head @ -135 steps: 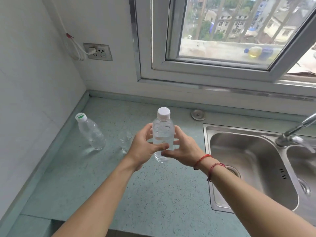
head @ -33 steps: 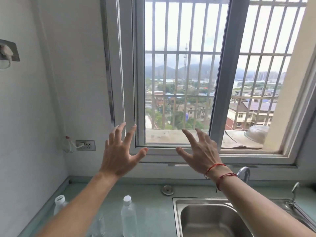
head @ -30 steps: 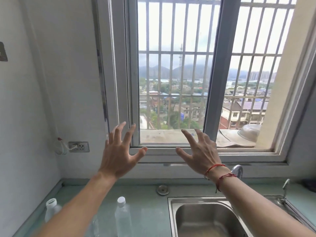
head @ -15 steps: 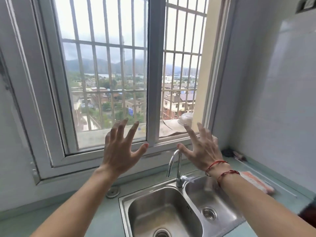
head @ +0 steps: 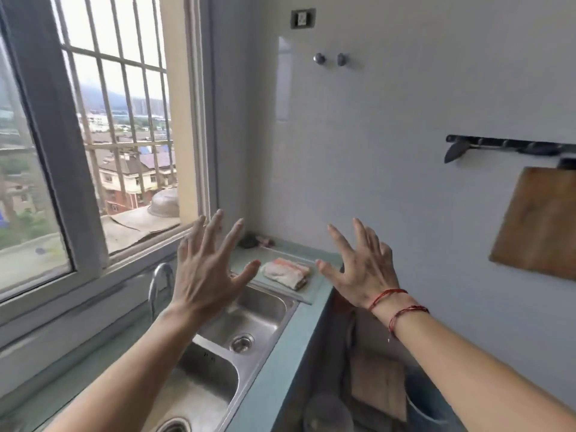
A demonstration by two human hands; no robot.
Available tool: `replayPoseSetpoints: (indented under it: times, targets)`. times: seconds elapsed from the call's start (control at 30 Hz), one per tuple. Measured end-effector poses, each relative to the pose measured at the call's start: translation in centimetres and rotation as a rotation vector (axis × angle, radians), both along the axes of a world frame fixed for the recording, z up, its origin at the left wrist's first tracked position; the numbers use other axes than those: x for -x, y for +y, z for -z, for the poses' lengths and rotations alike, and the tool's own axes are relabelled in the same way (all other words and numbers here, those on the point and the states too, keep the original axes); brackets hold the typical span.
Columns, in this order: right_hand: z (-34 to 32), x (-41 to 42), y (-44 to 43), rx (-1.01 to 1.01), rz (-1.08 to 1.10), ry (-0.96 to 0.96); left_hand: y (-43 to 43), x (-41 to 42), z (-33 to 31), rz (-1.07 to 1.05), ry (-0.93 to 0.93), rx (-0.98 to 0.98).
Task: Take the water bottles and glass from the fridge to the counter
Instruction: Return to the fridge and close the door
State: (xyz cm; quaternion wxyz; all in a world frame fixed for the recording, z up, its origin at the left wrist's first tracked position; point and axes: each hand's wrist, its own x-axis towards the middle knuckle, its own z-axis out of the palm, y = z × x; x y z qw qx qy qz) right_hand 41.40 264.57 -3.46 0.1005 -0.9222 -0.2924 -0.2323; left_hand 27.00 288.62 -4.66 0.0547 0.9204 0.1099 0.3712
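Note:
My left hand (head: 207, 269) is raised in front of me with its fingers spread, holding nothing, above the steel sink (head: 249, 319). My right hand (head: 361, 266) is also up with spread fingers and empty, with red string bracelets on its wrist, beyond the counter's end. No water bottle, glass or fridge is in view. The green speckled counter (head: 280, 363) runs under my forearms.
A tap (head: 157, 282) stands behind the sink below the barred window (head: 93, 135). A folded cloth (head: 286, 272) lies at the counter's far end. On the right wall hang a wooden cutting board (head: 539, 222) and a dark hook rail (head: 511, 148).
My view has swung right: the bottles and glass on the counter's left have left the frame, and the right wall with its board has come in. Both hands stay raised and empty.

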Motion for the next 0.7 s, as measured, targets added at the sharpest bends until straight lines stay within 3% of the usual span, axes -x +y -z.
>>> replayPoseSetpoints:
  times: [0.7]
  targets:
    - [-0.6,0.6,-38.5,-0.004,0.753,-0.063,-34.4,-18.5,-1.6,0.686,0.004,-0.014]
